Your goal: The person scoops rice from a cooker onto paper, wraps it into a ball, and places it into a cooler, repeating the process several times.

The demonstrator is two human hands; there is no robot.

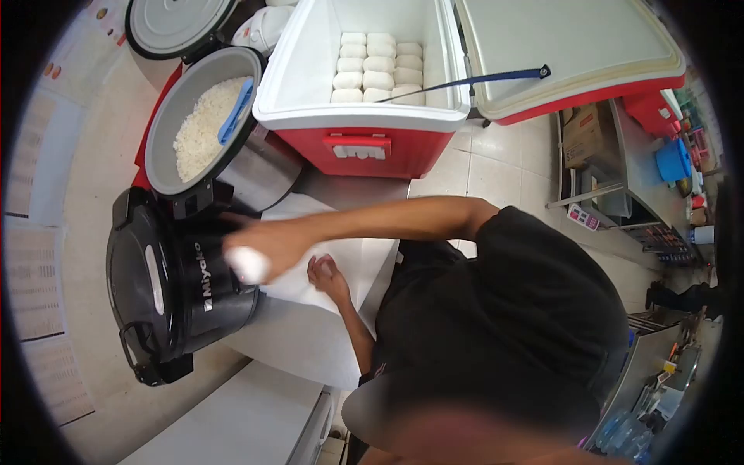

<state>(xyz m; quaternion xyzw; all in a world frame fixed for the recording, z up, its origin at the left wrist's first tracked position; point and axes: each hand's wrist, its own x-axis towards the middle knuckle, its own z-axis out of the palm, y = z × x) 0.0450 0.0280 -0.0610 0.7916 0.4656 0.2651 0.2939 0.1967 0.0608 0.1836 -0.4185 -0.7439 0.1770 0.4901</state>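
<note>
My right hand (273,242) is blurred by motion in front of the black Miyako rice cooker (232,310). It is closed on a small white rounded object (249,266), too smeared to name. Lower and nearer my body, my left hand (329,279) is over the white sheet (298,287) on the work surface. Its fingers are curled in, and what they hold, if anything, is hard to see. Beyond my right hand stands an uncovered pot (160,147) of white rice (203,124), with a blue paddle (236,112) lying in it at the rim.
A red and white cooler box (360,120) stands open, with rows of white rounded packs (378,66) inside and its lid (573,46) swung right. A dark blue strap (496,76) crosses its rim. A grey round lid (177,23) is behind the rice pot.
</note>
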